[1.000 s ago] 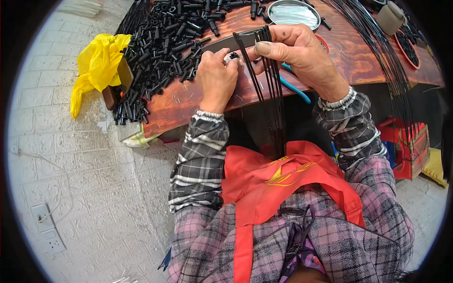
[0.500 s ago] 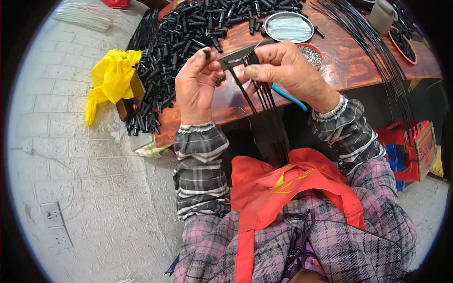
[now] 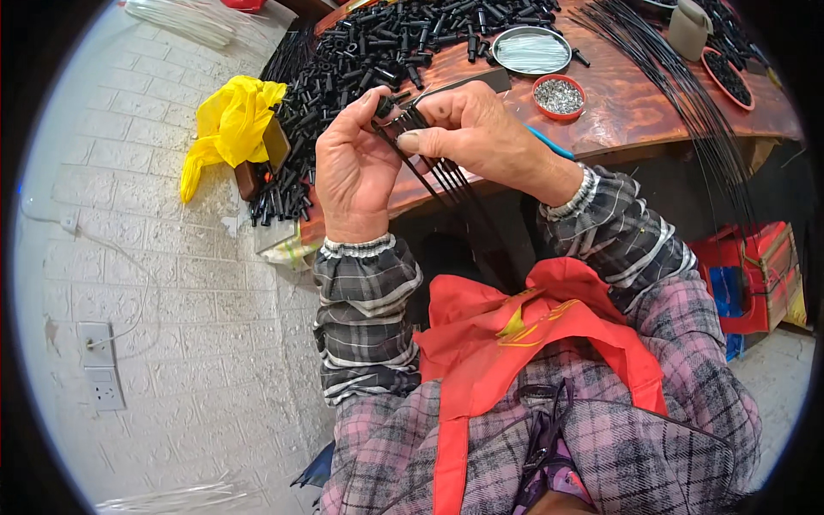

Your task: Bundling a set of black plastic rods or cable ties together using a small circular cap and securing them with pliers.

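My right hand [image 3: 498, 137] pinches a bunch of long thin black rods [image 3: 453, 184] near their upper ends, thumb on the near side. The rods slant down over the table's front edge toward my lap. Close against their tops, my left hand [image 3: 352, 176] has thumb and fingers closed on a small dark round piece [image 3: 384, 106]. Fingers partly cover where that piece meets the rods, so I cannot tell whether it sits on one. A red cloth apron [image 3: 481, 369] with yellow markings lies over my lap.
Black tubular parts [image 3: 412, 34] are heaped on the wooden table [image 3: 627, 107]. Behind my right hand stand a round dish [image 3: 532, 53] of clear strips and a red bowl [image 3: 559, 96] of small metal bits. More black rods [image 3: 678, 94] overhang at right; a yellow bag [image 3: 236, 124] hangs left.
My right hand has moved left with the rods, bringing their tops up to my left fingers. The left thumb and fingers now meet the rod ends. The view has shifted slightly.
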`<state>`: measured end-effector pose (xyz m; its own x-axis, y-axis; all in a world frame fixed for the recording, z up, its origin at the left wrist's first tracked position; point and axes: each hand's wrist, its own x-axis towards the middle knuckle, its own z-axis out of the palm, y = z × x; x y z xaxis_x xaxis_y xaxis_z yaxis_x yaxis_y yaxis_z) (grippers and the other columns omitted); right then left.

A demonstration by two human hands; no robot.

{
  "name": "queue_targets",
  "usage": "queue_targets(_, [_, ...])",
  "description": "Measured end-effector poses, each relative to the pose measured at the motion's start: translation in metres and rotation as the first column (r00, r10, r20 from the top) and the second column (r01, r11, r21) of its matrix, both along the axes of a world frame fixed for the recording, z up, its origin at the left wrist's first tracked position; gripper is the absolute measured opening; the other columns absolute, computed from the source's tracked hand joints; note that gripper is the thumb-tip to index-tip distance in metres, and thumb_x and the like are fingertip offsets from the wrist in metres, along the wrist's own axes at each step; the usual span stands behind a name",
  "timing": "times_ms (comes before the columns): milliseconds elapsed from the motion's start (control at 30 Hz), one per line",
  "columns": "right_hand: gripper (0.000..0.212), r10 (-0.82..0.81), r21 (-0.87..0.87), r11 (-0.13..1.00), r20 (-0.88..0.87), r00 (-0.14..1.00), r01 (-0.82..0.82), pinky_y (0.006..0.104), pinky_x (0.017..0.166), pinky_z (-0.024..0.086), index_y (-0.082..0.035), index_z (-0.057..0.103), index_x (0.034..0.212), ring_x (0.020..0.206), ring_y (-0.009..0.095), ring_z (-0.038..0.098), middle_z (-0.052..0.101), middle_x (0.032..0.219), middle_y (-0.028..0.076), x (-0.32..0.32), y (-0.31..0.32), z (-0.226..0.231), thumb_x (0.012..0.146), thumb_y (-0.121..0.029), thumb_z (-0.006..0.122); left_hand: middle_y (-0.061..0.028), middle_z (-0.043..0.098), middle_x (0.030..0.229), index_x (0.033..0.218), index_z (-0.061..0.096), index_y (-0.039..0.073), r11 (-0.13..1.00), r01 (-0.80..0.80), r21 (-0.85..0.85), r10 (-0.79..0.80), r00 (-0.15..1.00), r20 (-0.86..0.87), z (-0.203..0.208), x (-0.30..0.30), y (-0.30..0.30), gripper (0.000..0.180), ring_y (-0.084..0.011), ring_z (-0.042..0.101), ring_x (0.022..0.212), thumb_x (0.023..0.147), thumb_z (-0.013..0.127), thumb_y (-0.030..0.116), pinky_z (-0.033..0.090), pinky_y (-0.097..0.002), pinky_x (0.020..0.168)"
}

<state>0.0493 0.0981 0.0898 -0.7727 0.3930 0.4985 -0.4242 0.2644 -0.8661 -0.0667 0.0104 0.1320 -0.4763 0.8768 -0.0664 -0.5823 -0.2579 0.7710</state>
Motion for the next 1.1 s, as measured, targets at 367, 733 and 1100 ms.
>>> queue_targets(367, [0.009, -0.06, 0.059, 0.997, 0.02, 0.998, 0.058, 0.0207, 0.052, 0.044, 0.002, 0.056, 0.072, 0.058, 0.007, 0.053, 0.056, 0.063, 0.001, 0.011, -0.019, 0.004, 0.077, -0.005, 0.057, -0.0025, 0.058, 0.082, 0.09, 0.058, 0.002, 0.995, -0.099, 0.012, 0.099, 0.984, -0.145, 0.002, 0.029, -0.027, 0.012, -0.0131, 0.054, 0.076, 0.08, 0.056, 0.01, 0.042, -0.0283, 0.071])
queue_targets(733, [0.011, -0.041, 0.058, 0.997, -0.012, 0.999, 0.042, 0.0207, 0.051, 0.044, 0.003, 0.056, 0.07, 0.057, 0.007, 0.053, 0.054, 0.062, 0.001, 0.002, -0.015, -0.003, 0.077, -0.005, 0.058, -0.0055, 0.059, 0.085, 0.094, 0.057, -0.003, 0.995, 0.072, 0.07, -0.06, 0.985, -0.162, -0.003, 0.006, -0.027, 0.018, -0.0127, 0.054, 0.077, 0.082, 0.053, 0.01, 0.042, -0.0268, 0.074])
queue_targets(1100, [0.015, -0.127, 0.099, 0.987, -0.032, 0.991, 0.13, 0.0205, 0.05, 0.042, 0.002, 0.053, 0.065, 0.057, 0.005, 0.052, 0.052, 0.059, 0.001, 0.001, -0.008, -0.008, 0.076, -0.006, 0.058, -0.0075, 0.058, 0.092, 0.105, 0.053, -0.006, 0.982, 0.161, 0.099, -0.137, 0.969, -0.208, -0.005, 0.013, -0.02, 0.027, -0.0141, 0.054, 0.083, 0.084, 0.049, 0.01, 0.042, -0.0273, 0.077])
